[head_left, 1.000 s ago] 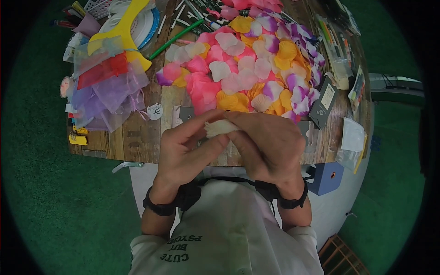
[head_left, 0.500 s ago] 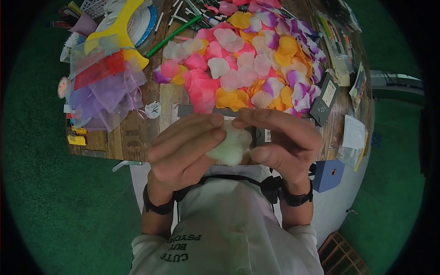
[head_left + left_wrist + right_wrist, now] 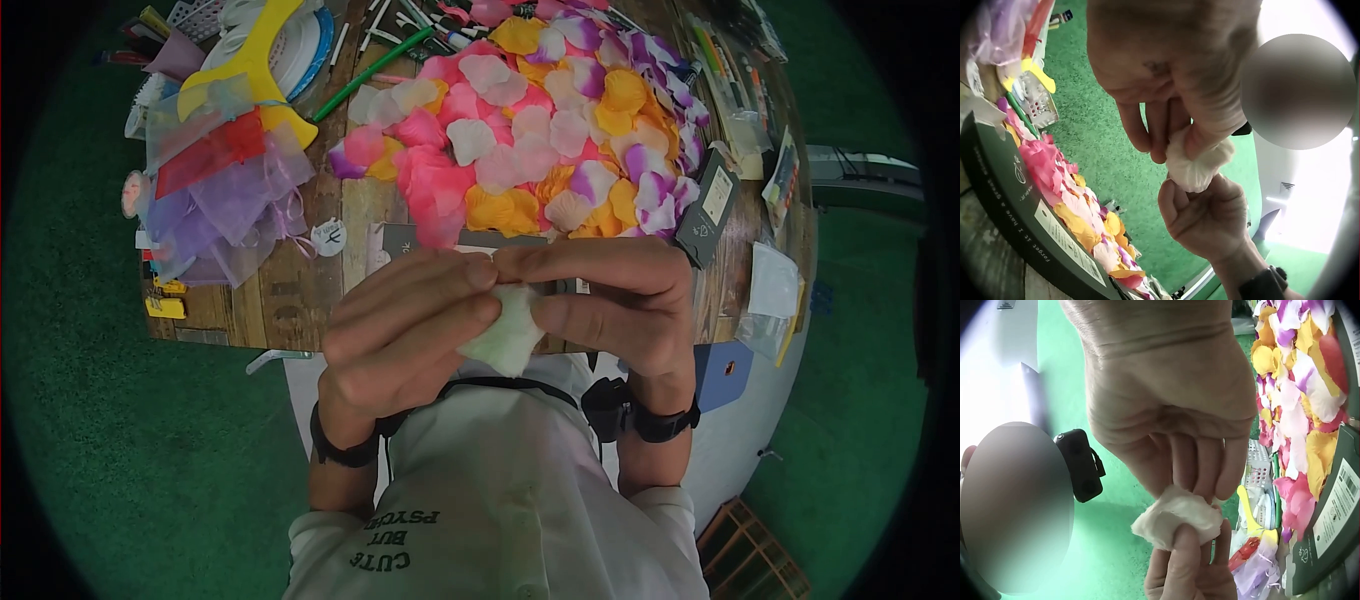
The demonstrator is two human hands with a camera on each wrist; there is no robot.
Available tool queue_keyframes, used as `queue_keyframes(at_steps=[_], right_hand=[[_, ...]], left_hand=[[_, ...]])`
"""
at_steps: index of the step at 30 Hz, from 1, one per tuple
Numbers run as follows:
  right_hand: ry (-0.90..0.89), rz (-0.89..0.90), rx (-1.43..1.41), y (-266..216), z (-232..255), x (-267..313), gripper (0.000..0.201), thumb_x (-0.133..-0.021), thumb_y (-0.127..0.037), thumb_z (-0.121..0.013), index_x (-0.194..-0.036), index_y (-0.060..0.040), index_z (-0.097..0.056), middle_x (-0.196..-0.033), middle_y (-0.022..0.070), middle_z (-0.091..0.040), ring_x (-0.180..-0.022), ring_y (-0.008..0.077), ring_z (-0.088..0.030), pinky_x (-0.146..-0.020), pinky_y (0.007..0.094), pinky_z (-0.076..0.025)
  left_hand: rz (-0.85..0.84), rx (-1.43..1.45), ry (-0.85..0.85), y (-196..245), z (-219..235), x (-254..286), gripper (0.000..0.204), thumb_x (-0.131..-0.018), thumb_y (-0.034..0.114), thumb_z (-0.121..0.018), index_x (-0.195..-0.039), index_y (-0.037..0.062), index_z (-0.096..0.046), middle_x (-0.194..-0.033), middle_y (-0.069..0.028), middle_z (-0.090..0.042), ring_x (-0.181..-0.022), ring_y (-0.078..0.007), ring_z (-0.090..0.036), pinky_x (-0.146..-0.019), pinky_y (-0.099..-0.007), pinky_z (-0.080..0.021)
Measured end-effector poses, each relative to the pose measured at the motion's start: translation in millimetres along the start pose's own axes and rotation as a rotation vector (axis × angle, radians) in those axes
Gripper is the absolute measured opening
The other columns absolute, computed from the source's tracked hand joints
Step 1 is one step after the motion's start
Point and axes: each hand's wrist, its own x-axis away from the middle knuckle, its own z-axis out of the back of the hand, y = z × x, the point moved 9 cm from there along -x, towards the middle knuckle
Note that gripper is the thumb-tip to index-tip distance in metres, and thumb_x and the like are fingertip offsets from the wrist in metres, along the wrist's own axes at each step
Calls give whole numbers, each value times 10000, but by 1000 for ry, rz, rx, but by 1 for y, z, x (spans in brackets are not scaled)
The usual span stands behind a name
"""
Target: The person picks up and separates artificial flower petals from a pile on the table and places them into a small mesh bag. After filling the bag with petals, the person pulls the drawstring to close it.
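Observation:
A soft white wad of cotton wool [image 3: 505, 345] is held between both hands, over the table's near edge and in front of the shirt. My left hand [image 3: 405, 325] pinches its left side, the thumb pressed into its folds in the right wrist view. From the other side my right hand [image 3: 625, 305] pinches the upper right edge, its fingertips meeting those of the left. In the left wrist view the cotton wool [image 3: 1194, 175] looks bunched and creased. Behind the hands lie dark printed boxes [image 3: 480, 239], partly hidden.
A big heap of pink, white, orange and purple petals [image 3: 530, 150] covers the table's middle. Sheer purple bags [image 3: 235, 200] and a yellow tool [image 3: 250, 65] lie at left, near a green stick [image 3: 370, 75]. Another dark box [image 3: 710, 210] stands at right.
The cotton wool, mostly hidden by the fingers at first, now hangs spread out below them. My right hand loosened from it, then its thumb and fingers closed back onto its edge.

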Motion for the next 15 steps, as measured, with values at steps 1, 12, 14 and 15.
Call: queue_keyframes(at_steps=[1, 12, 14, 15], right_hand=[[4, 1, 0, -2, 0, 0, 321, -666, 58, -648, -985, 84, -632, -1006, 193, -650, -944, 250, -631, -845, 322, -479], [1, 158, 218, -7, -5, -7, 195, -743, 72, -592, -915, 29, -672, -910, 122, -681, -785, 132, -638, -672, 236, -495], [10, 169, 254, -8, -5, -7, 190, -742, 67, -596, -911, 28, -673, -892, 128, -680, -765, 137, -640, -659, 237, -495], [20, 181, 291, -10, -5, -7, 184, -741, 63, -599, -906, 27, -673, -874, 135, -679, -745, 142, -642, -645, 238, -495]], left_hand=[[6, 15, -17, 0, -1, 0, 225, -687, -16, -641, -907, -63, -621, -897, -218, -644, -845, -361, -648, -792, -488, -510], [50, -20, -55, -3, -4, -2, 280, -622, -63, -613, -902, -68, -629, -899, -210, -640, -819, -351, -647, -729, -427, -534], [69, -28, -79, -4, -6, -1, 292, -623, -61, -611, -914, -67, -629, -893, -212, -639, -823, -350, -647, -736, -430, -532], [85, -27, -69, -5, -5, 0, 302, -623, -60, -612, -924, -66, -629, -890, -213, -639, -827, -349, -647, -743, -432, -530]])
